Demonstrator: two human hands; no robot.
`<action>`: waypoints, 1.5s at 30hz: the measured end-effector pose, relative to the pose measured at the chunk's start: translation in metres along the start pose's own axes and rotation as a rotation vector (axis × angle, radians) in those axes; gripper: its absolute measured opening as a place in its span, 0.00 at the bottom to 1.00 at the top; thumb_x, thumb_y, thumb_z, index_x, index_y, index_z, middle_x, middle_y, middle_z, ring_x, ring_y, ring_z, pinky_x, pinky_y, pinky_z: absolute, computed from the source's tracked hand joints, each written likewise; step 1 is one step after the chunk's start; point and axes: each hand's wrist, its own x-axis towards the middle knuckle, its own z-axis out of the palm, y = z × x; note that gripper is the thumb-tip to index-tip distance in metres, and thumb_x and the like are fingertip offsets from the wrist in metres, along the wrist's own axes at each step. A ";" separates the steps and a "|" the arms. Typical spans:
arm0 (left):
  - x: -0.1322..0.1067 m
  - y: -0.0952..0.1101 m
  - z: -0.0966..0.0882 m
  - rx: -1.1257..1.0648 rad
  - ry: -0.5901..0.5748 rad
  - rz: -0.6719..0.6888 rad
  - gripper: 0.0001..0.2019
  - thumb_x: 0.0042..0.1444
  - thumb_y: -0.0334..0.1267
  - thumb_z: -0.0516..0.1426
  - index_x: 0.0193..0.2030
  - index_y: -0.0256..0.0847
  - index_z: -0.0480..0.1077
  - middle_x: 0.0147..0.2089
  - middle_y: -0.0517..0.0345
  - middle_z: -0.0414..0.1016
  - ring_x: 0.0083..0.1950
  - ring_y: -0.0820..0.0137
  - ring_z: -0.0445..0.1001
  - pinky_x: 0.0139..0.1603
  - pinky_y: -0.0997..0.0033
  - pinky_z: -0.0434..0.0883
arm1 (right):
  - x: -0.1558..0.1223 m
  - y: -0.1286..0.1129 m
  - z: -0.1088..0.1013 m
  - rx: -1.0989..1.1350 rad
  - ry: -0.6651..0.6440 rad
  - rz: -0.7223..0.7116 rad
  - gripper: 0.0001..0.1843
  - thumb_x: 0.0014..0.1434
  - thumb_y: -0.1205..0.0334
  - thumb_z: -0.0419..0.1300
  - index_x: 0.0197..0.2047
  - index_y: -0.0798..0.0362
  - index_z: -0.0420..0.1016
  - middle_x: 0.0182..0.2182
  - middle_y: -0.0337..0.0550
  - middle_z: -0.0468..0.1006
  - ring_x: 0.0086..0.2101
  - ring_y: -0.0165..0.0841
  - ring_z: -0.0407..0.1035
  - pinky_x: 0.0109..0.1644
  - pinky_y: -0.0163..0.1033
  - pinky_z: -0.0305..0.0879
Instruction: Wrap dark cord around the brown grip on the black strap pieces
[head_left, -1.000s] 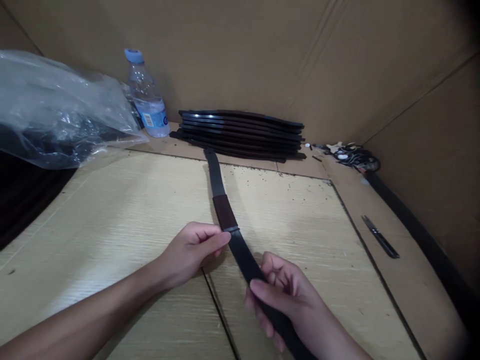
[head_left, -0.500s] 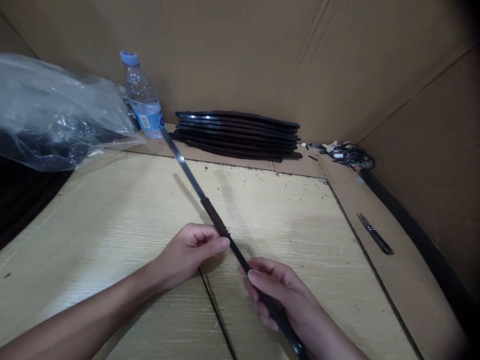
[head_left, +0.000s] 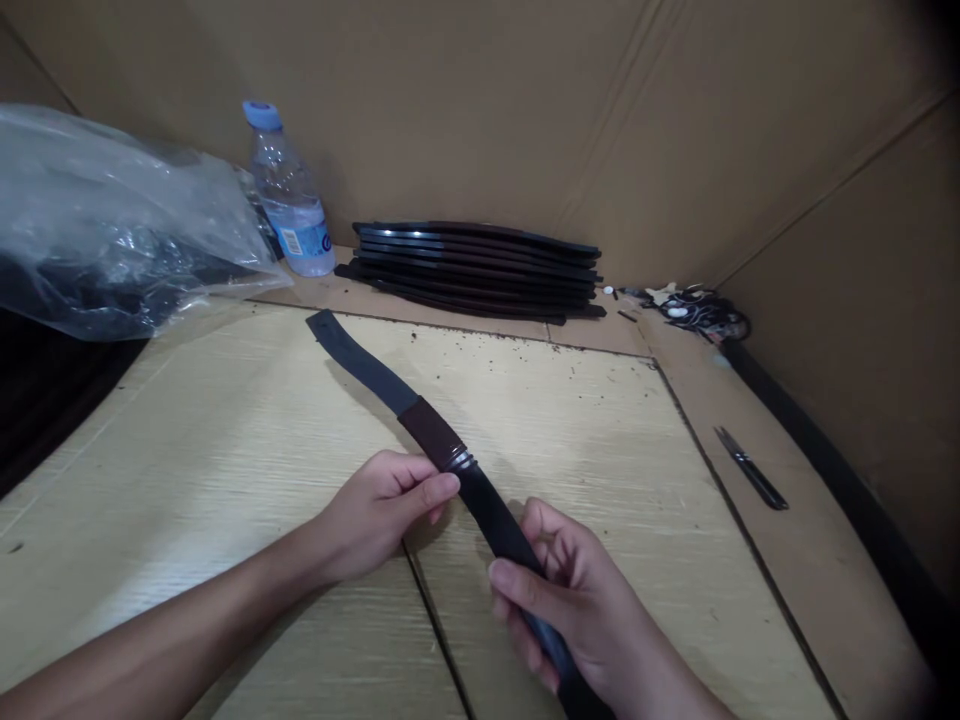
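A flat black strap [head_left: 367,368] slants across the middle of the view, its broad face turned up. Around it sits a dark brown sleeve [head_left: 431,432], with shiny rings at the sleeve's lower end. My left hand [head_left: 397,500] pinches the strap's edge just below those rings, thumb on top. Lower down, my right hand [head_left: 562,600] is closed around the strap, with the thumb across its face. The strap's near end runs out of the bottom of the view.
A stack of similar dark straps [head_left: 480,270] lies against the cardboard wall. Left of it stand a water bottle [head_left: 300,230] and a clear plastic bag [head_left: 135,230]. Small thread snips [head_left: 750,468] lie at the right, below a tangle of dark scraps [head_left: 697,310]. Crumbs dot the board [head_left: 600,450].
The strap has turned from edge-on to broad face up, and its far end has come down away from the bottle. My right hand has rolled with it; my left stays nearly in place.
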 end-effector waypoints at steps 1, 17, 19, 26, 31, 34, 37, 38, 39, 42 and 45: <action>0.000 0.000 0.000 0.003 0.001 0.000 0.21 0.59 0.50 0.52 0.21 0.36 0.62 0.17 0.67 0.52 0.20 0.79 0.49 0.19 0.78 0.47 | 0.000 0.000 0.000 0.004 0.022 0.001 0.23 0.51 0.48 0.65 0.28 0.50 0.55 0.19 0.34 0.74 0.11 0.21 0.59 0.11 0.24 0.52; 0.001 -0.002 -0.004 0.003 -0.056 0.047 0.20 0.56 0.53 0.54 0.27 0.35 0.67 0.24 0.61 0.61 0.26 0.75 0.57 0.26 0.75 0.57 | -0.003 -0.002 0.002 0.061 0.050 -0.023 0.21 0.44 0.56 0.72 0.39 0.54 0.72 0.23 0.33 0.69 0.21 0.23 0.63 0.23 0.29 0.64; 0.000 -0.002 -0.005 -0.035 -0.117 0.040 0.21 0.55 0.54 0.54 0.28 0.35 0.67 0.25 0.60 0.62 0.27 0.74 0.58 0.27 0.74 0.58 | -0.002 -0.002 0.003 0.062 0.025 0.010 0.22 0.40 0.57 0.73 0.38 0.55 0.74 0.24 0.33 0.68 0.20 0.23 0.62 0.19 0.30 0.65; -0.003 0.004 -0.003 -0.062 -0.176 -0.025 0.20 0.58 0.51 0.52 0.24 0.36 0.61 0.21 0.65 0.53 0.23 0.77 0.50 0.22 0.75 0.47 | -0.003 -0.003 0.005 0.047 -0.061 0.152 0.18 0.38 0.62 0.73 0.28 0.57 0.70 0.16 0.32 0.70 0.14 0.23 0.63 0.14 0.28 0.65; -0.003 0.003 -0.002 -0.120 -0.176 -0.032 0.19 0.58 0.49 0.54 0.24 0.36 0.61 0.21 0.65 0.54 0.23 0.78 0.50 0.22 0.75 0.47 | -0.004 0.001 0.003 0.057 -0.078 0.115 0.20 0.40 0.62 0.72 0.29 0.55 0.64 0.15 0.32 0.72 0.13 0.27 0.67 0.14 0.28 0.65; -0.003 0.001 -0.001 -0.149 -0.158 -0.028 0.19 0.58 0.48 0.54 0.23 0.36 0.60 0.21 0.65 0.54 0.22 0.78 0.50 0.22 0.75 0.47 | -0.005 0.002 0.001 0.047 -0.119 0.096 0.20 0.46 0.59 0.70 0.31 0.53 0.60 0.19 0.37 0.77 0.12 0.25 0.67 0.13 0.26 0.61; -0.002 0.001 -0.001 -0.150 -0.139 -0.029 0.19 0.57 0.48 0.55 0.22 0.36 0.60 0.20 0.65 0.55 0.22 0.78 0.50 0.22 0.76 0.47 | -0.005 0.000 0.001 0.018 -0.154 0.039 0.20 0.51 0.59 0.67 0.32 0.51 0.56 0.25 0.43 0.81 0.13 0.21 0.65 0.13 0.22 0.54; -0.002 0.002 -0.001 -0.148 -0.129 -0.030 0.19 0.57 0.48 0.55 0.22 0.36 0.60 0.20 0.66 0.55 0.22 0.79 0.50 0.22 0.76 0.48 | -0.005 -0.001 0.001 0.020 -0.170 0.018 0.19 0.52 0.59 0.66 0.33 0.51 0.56 0.26 0.44 0.81 0.13 0.20 0.64 0.13 0.21 0.53; -0.001 0.002 -0.001 -0.146 -0.116 -0.028 0.20 0.57 0.48 0.55 0.22 0.36 0.60 0.19 0.66 0.54 0.21 0.79 0.50 0.21 0.76 0.48 | -0.005 -0.002 0.001 0.030 -0.184 0.002 0.19 0.53 0.59 0.66 0.33 0.51 0.55 0.27 0.44 0.81 0.13 0.19 0.63 0.14 0.21 0.53; 0.000 0.003 -0.002 -0.140 -0.076 -0.018 0.20 0.57 0.48 0.55 0.21 0.36 0.60 0.17 0.68 0.53 0.20 0.80 0.49 0.20 0.77 0.48 | -0.005 -0.004 0.001 0.110 -0.188 -0.007 0.16 0.59 0.54 0.60 0.35 0.50 0.55 0.28 0.45 0.81 0.14 0.19 0.62 0.17 0.23 0.54; 0.001 0.003 -0.003 -0.130 -0.064 -0.010 0.21 0.58 0.48 0.55 0.21 0.36 0.60 0.16 0.68 0.53 0.19 0.80 0.49 0.19 0.77 0.47 | -0.005 -0.003 0.001 0.197 -0.142 0.040 0.14 0.63 0.50 0.53 0.36 0.51 0.56 0.27 0.47 0.80 0.15 0.21 0.63 0.17 0.24 0.55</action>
